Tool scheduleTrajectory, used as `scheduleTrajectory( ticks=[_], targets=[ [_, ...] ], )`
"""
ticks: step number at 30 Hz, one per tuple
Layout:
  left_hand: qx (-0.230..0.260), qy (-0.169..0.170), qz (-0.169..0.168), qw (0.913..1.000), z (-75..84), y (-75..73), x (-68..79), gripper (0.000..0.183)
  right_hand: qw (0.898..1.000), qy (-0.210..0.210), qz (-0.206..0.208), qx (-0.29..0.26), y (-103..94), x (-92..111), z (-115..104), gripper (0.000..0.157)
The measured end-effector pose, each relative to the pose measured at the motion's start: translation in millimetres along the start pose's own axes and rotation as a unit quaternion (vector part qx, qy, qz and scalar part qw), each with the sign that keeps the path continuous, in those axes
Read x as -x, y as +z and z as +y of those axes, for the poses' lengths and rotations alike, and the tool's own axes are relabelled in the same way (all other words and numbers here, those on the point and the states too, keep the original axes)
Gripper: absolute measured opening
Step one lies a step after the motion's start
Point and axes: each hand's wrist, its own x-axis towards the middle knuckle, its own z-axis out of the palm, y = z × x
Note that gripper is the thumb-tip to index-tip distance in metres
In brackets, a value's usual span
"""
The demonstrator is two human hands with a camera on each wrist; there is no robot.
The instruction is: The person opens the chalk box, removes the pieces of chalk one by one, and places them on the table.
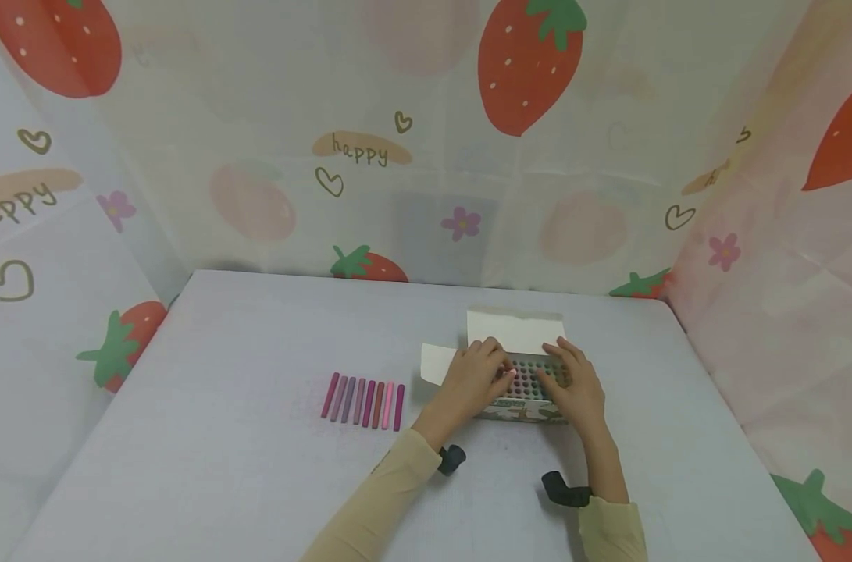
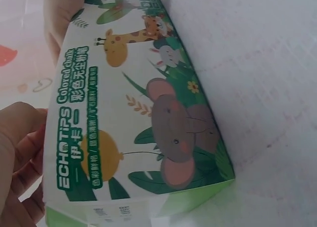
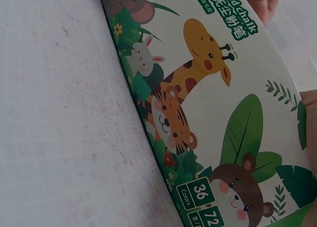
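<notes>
An opened chalk box (image 1: 531,411) with animal pictures stands on the table, its white lid flap (image 1: 515,330) folded back. Many chalk sticks (image 1: 529,381) stand upright inside, their round ends showing. My left hand (image 1: 473,376) reaches over the box's left part, thumb and forefinger pinching the pale pink end of a chalk stick. In the left wrist view, the box front (image 2: 119,113) hides its fingertips. Over the right part lies my right hand (image 1: 579,388), fingers spread, with the thumb above the chalk ends and fingertips near the back edge.
Left of the box, several pink, purple and brownish chalk sticks (image 1: 362,402) lie side by side in a row. A white side flap (image 1: 436,363) sticks out at the box's left. White cloth covers the table (image 1: 257,484); strawberry-print curtains (image 1: 433,156) surround it.
</notes>
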Motion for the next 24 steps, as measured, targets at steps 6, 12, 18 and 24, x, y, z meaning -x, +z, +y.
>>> scheduleTrajectory(
  ticks=[6,12,18,24],
  targets=[
    [0.029,0.0,0.017,0.9994,-0.2,-4.6,-1.0,0.014,1.0,0.005,-0.004,-0.002,-0.6,-1,-2,0.045],
    [0.046,0.006,0.034,0.9984,-0.8,-4.1,-1.5,0.016,1.0,-0.001,0.0,-0.007,-0.9,-1,-2,0.045],
    [0.068,0.025,0.078,0.9944,-0.2,-10.6,-5.1,0.016,1.0,-0.002,0.0,-0.012,-1.2,0,-2,0.044],
    [0.102,0.024,0.1,0.9894,-0.6,-19.8,-5.3,0.015,1.0,0.003,-0.005,-0.009,-1.4,0,-2,0.045]
  ],
)
